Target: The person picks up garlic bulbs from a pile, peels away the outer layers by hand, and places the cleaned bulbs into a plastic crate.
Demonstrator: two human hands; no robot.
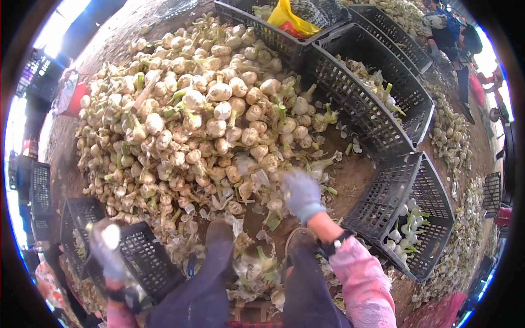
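Observation:
A large heap of garlic bulbs [219, 120] with earthy skins and cut stalks lies in front of me. My left hand [106, 251], in a grey glove, is closed around a clean white garlic bulb [111, 236] above a black crate [143, 257] at my left. Over the near right edge of the heap is my right hand [302, 195], gloved as well. Motion smears its fingers, so whether they hold anything is unclear. Loose peeled skins [257, 270] lie on the ground between my feet.
At my right, a tilted black crate [377, 199] contains several white bulbs with green stalks [407, 229]. Larger black crates [355, 98] stand behind it, one with a yellow bag [292, 19]. A red bucket [74, 98] is at far left. Another person [451, 35] is at upper right.

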